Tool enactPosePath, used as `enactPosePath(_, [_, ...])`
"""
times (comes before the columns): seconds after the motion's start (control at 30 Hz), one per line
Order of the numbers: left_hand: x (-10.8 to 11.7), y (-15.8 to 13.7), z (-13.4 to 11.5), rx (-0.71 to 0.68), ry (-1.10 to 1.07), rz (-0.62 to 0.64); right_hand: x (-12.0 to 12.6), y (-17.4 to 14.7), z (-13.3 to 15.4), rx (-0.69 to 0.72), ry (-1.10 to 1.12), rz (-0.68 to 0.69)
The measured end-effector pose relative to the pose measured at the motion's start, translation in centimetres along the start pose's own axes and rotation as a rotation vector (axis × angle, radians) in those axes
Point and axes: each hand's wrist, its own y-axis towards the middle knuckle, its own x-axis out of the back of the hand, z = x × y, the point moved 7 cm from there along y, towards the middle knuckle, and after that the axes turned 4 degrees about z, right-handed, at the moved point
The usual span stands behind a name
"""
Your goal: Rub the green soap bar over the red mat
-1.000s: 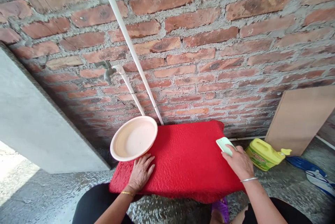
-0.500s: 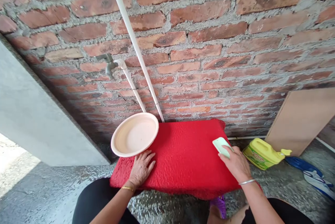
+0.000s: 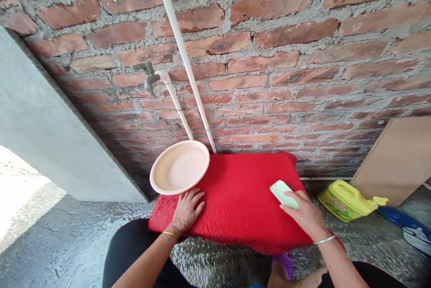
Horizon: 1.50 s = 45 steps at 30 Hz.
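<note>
A wet red cloth (image 3: 242, 194) lies spread over a low bench, its front edge hanging down. My right hand (image 3: 305, 214) grips a pale green scrub brush (image 3: 283, 193) by its near end, with a small hole showing at the far end. The brush rests on the cloth's right part; its bristles are hidden underneath. My left hand (image 3: 187, 211) lies flat on the cloth's left part, fingers spread. Its fingertips are at the rim of a cream plastic basin (image 3: 182, 167), which sits tilted on the far left corner of the cloth.
A tap (image 3: 148, 77) on a white pipe (image 3: 182, 50) stands out from the brick wall (image 3: 262, 59). A grey slab (image 3: 63, 135) is at the left. To the right are a yellow jug (image 3: 350, 200), a leaning board (image 3: 397, 158) and blue-and-white slippers (image 3: 415, 236) on wet floor.
The brush in my right hand has slid a little left and toward me over the cloth. My left hand stays in place. The whole view has shifted slightly.
</note>
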Motion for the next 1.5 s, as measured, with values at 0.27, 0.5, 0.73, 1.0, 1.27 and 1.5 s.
enactPosePath(0.27, [0.2,0.1,-0.3,-0.008,-0.014,0.003,3.9,0.5,-1.6,-0.22,-0.132,-0.248])
enactPosePath(0.5, [0.3,0.0,-0.3,-0.029,-0.012,-0.029,-5.6,0.1,11.8,0.273,-0.132,0.047])
enactPosePath(0.73, [0.3,0.0,-0.4,-0.024,-0.036,-0.027,-1.2,2.6,5.2,0.019,-0.37,-0.09])
enactPosePath(1.0, [0.4,0.0,-0.5,-0.023,-0.042,-0.033,-3.5,5.2,8.2,0.117,-0.214,-0.162])
enactPosePath(1.27, [0.3,-0.1,-0.4,-0.021,-0.034,-0.025,-3.3,6.4,6.1,-0.01,-0.355,-0.056])
enactPosePath(1.5, [0.3,0.0,-0.4,-0.014,-0.045,-0.01,-3.4,7.0,5.3,0.017,-0.107,-0.218])
